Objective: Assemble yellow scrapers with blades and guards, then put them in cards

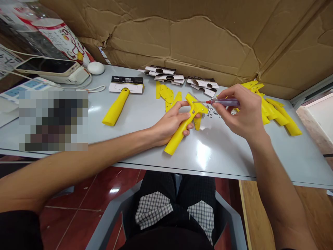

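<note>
My left hand [174,121] is wrapped round the neck of a yellow scraper [179,133], whose wide head points away from me and whose handle points down towards the table's front edge. In my right hand [240,113] is a screwdriver [226,102] with a clear purple handle and a red collar. Its thin shaft points left, and the tip meets the scraper's head near a hole. Small screws [209,111] lie in a loose heap just beyond the scraper. Behind my left hand are flat yellow pieces [166,93].
A yellow scraper [117,107] with a black-and-white card lies left. Folded cards [163,74] line the cardboard wall [208,38]. Yellow handles [281,114] are piled right. A phone [49,66], white cables, a white mouse-like object [96,68] and bottles [57,34] occupy the back left.
</note>
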A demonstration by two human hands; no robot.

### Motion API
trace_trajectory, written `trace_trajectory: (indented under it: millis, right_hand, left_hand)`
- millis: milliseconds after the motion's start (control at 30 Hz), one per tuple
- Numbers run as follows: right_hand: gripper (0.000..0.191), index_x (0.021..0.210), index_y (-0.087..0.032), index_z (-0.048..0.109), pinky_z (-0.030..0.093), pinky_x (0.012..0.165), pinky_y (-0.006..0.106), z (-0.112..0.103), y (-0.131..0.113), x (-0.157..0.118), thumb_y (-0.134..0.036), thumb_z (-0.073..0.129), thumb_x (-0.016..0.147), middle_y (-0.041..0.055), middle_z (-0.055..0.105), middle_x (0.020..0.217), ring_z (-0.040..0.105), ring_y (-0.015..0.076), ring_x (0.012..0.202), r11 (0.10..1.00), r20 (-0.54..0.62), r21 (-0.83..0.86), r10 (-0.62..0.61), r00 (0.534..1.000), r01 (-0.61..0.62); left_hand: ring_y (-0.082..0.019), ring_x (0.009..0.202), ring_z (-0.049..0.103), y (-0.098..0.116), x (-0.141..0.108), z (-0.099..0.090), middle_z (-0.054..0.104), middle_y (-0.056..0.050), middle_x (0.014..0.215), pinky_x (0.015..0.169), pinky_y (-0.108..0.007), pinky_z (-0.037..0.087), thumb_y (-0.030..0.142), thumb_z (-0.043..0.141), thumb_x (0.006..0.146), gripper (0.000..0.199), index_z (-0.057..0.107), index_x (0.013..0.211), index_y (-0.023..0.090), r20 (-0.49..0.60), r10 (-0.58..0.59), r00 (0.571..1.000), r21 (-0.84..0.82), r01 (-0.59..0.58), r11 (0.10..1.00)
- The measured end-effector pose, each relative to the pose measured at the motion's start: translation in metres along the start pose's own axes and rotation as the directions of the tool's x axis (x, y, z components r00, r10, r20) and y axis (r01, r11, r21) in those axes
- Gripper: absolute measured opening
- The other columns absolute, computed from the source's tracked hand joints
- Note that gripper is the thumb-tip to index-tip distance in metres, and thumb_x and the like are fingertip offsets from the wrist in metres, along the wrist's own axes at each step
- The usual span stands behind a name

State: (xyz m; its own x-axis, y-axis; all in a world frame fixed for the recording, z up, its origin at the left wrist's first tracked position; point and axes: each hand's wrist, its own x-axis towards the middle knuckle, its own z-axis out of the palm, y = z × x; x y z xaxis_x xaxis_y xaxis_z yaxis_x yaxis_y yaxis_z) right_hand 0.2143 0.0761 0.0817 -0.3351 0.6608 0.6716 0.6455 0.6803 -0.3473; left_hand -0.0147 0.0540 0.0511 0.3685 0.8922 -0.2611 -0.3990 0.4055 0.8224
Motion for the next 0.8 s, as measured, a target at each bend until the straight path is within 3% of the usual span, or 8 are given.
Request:
trace_trajectory:
  millis: [233, 400, 800]
  right_hand:
    - [0.01, 0.095, -0.027, 0.068, 0.061, 0.067, 0.042, 0.0011, -0.0004, -0.0004, -0.036, 0.07, 0.1, 0.0053, 0.075, 0.088, 0.071, 0.0243, 0.075, 0.999, 0.045, 0.003, 0.032, 0.998, -0.033]
    - [0.013, 0.103, -0.029, 0.067, 0.059, 0.062, 0.042, -0.0031, -0.0024, -0.001, -0.03, 0.074, 0.093, 0.0057, 0.075, 0.1, 0.07, 0.0245, 0.074, 0.998, 0.069, 0.034, 0.046, 0.997, -0.049]
    - [0.008, 0.093, -0.027, 0.067, 0.059, 0.064, 0.039, 0.0001, -0.0013, 0.0019, -0.033, 0.072, 0.096, 0.0026, 0.078, 0.083, 0.071, 0.0216, 0.066, 0.999, 0.036, -0.007, 0.043, 0.998, -0.043]
  left_hand:
    - [-0.01, 0.058, 0.059, -0.0009, 0.0014, -0.0006, 0.072, -0.006, 0.102, 0.049, -0.022, 0.043, 0.009, 0.057, 0.102, 0.032, 0.048, 0.127, 0.026, -0.013, 0.003, 1.0, -0.007, -0.003, 1.0]
    - [-0.01, 0.058, 0.059, -0.0002, 0.0005, 0.0003, 0.072, -0.005, 0.102, 0.048, -0.021, 0.043, 0.009, 0.052, 0.104, 0.03, 0.047, 0.128, 0.026, -0.009, -0.001, 1.0, 0.019, 0.001, 1.0]
    - [-0.011, 0.059, 0.06, -0.0002, 0.0019, -0.0013, 0.072, -0.006, 0.104, 0.049, -0.022, 0.043, 0.009, 0.055, 0.103, 0.03, 0.048, 0.126, 0.026, -0.023, 0.003, 1.0, 0.002, -0.003, 1.0]
